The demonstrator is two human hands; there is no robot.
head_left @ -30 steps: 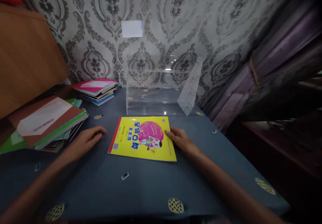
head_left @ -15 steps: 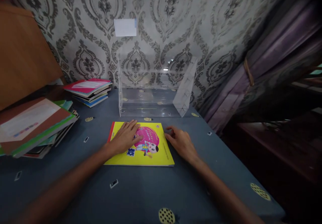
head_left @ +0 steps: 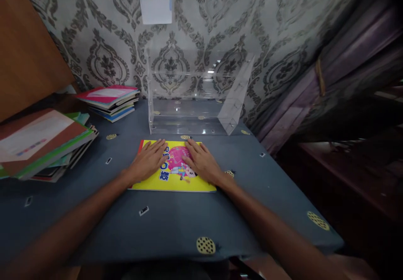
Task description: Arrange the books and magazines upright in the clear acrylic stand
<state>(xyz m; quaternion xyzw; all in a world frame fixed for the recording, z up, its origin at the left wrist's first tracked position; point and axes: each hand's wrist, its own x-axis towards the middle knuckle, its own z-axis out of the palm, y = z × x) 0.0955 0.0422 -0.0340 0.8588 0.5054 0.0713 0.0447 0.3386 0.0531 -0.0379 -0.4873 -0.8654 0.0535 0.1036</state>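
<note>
A yellow book [head_left: 171,184] with a pink circle and a cartoon child on its cover lies flat on the blue-grey tablecloth. Its red spine edge is to the left. Resting palm-down on the left half of the cover is my left hand [head_left: 148,159], fingers stretched out. My right hand [head_left: 203,161] lies flat over the right half in the same way, hiding part of the picture. Neither hand grips anything. Just beyond the book stands a clear acrylic rack [head_left: 234,99] with stepped shelves.
Two piles of books are on the left: a nearer one with a brown-covered book [head_left: 59,150] on top, and a farther one topped by a pink-red book [head_left: 110,94]. A brown box-like panel [head_left: 31,53] rises behind them. A purple curtain [head_left: 302,91] hangs at the right.
My right hand has moved left from beside the book onto its cover. My left hand still lies on the cover, slightly shifted. The view has tilted down.
</note>
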